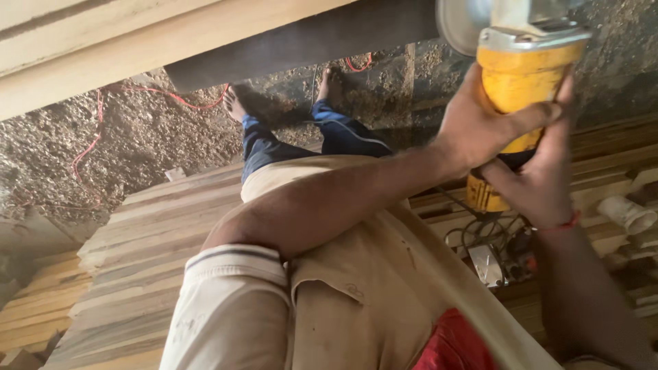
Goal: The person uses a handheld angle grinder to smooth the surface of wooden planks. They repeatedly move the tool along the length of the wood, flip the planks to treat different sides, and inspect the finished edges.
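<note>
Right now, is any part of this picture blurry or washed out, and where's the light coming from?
Head view: the pale beam at top left is bright and soft; the yellow grinder in both hands is fairly sharp, though its disc looks smeared; warm light, with shadow under the dark board.

The angle grinder [514, 89] has a matt yellow plastic body, dusty, with a dull grey metal head. The stacked planks [157, 233] are bare, rough-sawn wood with streaky grain. The floor [137, 137] looks gritty with sawdust. The shirt [356, 274] is soft beige cloth, the cable [96, 137] red plastic.
</note>
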